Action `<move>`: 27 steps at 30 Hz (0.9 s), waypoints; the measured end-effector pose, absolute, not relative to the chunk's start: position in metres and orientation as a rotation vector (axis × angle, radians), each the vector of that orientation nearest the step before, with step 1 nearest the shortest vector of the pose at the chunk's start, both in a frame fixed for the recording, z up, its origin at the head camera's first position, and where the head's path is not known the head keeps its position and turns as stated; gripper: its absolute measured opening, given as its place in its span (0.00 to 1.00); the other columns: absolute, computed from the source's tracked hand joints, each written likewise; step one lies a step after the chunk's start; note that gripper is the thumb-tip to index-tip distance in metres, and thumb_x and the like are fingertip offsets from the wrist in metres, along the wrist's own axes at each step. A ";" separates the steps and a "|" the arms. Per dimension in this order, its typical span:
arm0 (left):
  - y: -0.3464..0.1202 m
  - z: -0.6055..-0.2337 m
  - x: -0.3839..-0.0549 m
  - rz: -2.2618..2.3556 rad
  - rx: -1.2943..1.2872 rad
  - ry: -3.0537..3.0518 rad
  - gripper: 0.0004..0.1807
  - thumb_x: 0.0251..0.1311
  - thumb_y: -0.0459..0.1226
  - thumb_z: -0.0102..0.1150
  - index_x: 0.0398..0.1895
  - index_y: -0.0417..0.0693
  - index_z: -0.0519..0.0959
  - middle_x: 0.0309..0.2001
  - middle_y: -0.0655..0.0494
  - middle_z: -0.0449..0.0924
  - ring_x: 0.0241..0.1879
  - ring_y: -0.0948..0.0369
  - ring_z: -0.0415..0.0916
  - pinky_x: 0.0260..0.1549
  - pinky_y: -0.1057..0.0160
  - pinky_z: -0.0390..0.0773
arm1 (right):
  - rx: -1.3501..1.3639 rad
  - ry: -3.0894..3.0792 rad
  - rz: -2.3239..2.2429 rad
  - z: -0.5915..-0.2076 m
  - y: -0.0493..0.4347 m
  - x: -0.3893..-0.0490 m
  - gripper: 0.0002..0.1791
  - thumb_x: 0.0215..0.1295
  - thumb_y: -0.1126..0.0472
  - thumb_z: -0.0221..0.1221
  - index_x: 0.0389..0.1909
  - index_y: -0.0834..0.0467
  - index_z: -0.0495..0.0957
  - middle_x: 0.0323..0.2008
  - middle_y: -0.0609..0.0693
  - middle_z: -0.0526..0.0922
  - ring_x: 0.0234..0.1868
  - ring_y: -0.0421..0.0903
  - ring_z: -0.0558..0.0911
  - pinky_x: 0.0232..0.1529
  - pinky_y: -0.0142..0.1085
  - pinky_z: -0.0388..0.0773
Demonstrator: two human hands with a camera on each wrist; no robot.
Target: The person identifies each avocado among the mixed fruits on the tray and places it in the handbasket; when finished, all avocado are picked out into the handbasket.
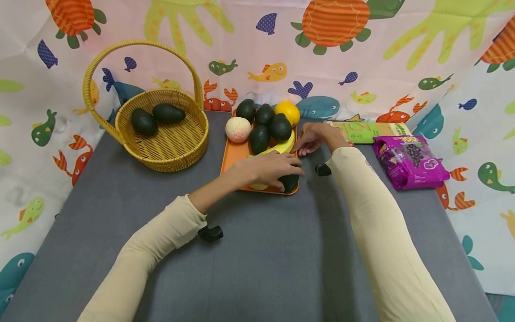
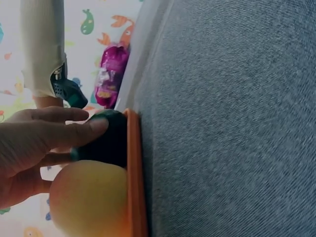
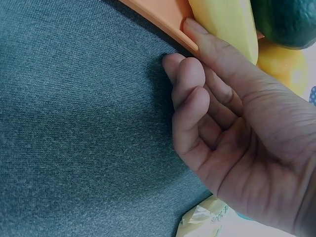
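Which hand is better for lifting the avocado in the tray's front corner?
Probably the left hand: it grips that avocado, while the right hand pinches the edge of the orange tray.

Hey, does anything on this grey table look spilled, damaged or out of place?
Nothing looks spilled or damaged. The only mild oddity: two dark-green oval avocados sit in the round yellow wicker basket, while similar avocados share the orange rectangular tray with a curved yellow banana. That split may be deliberate.

Purple bag (image 1: 412,167), grape print, lies on right side of grey table (image 1: 261,268). Green-and-tan packet (image 1: 362,133) just behind, leftward. Sea-animal curtain (image 1: 245,38) hangs beyond.
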State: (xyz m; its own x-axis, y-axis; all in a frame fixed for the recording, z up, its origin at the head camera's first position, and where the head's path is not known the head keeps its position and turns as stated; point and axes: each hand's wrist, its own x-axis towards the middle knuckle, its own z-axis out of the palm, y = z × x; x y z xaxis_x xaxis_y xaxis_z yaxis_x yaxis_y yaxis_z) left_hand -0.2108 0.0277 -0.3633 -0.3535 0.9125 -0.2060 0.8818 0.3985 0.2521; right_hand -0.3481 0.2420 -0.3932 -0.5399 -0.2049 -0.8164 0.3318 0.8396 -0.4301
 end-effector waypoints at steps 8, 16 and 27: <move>0.030 -0.372 -0.213 0.135 1.648 2.420 0.32 0.64 0.45 0.72 0.72 0.56 0.76 0.72 0.50 0.73 0.71 0.50 0.70 0.69 0.50 0.77 | 0.101 2.012 -0.689 -0.386 0.238 -0.345 0.10 0.69 0.58 0.69 0.37 0.63 0.87 0.23 0.48 0.88 0.22 0.38 0.84 0.33 0.27 0.84; 0.024 -0.379 -0.220 0.272 1.648 2.464 0.31 0.66 0.45 0.69 0.72 0.56 0.77 0.70 0.46 0.73 0.64 0.49 0.73 0.64 0.55 0.80 | 0.102 1.968 -0.671 -0.367 0.229 -0.337 0.08 0.72 0.61 0.66 0.36 0.63 0.86 0.24 0.50 0.87 0.24 0.40 0.84 0.37 0.29 0.85; 0.012 -0.370 -0.224 0.701 1.587 2.457 0.28 0.65 0.44 0.67 0.68 0.52 0.79 0.65 0.46 0.72 0.61 0.52 0.72 0.65 0.58 0.74 | 0.085 2.009 -0.648 -0.375 0.233 -0.341 0.07 0.70 0.63 0.66 0.33 0.62 0.86 0.23 0.49 0.86 0.24 0.40 0.81 0.37 0.29 0.85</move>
